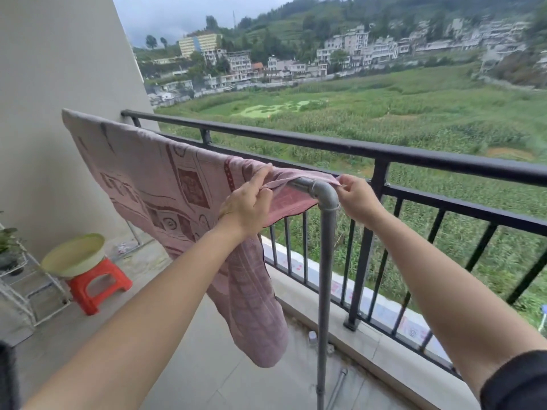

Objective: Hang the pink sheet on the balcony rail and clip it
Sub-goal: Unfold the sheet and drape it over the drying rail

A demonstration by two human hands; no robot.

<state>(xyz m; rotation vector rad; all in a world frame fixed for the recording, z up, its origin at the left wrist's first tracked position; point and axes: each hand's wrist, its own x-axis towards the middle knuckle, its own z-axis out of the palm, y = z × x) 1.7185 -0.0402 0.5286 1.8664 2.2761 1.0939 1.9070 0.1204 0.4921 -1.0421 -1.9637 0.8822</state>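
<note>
The pink sheet, patterned with dark red squares, lies draped over a grey metal pipe rail that stands just inside the black balcony railing. One end of the sheet hangs down past the pipe's corner elbow. My left hand pinches the sheet's edge just left of the elbow. My right hand pinches the sheet's corner on the elbow's right side. No clip is visible in either hand.
A red plastic stool carries a pale yellow basin at the left. A white wire plant stand sits at the far left. The grey wall closes the balcony's far end. Fields and houses lie beyond the railing.
</note>
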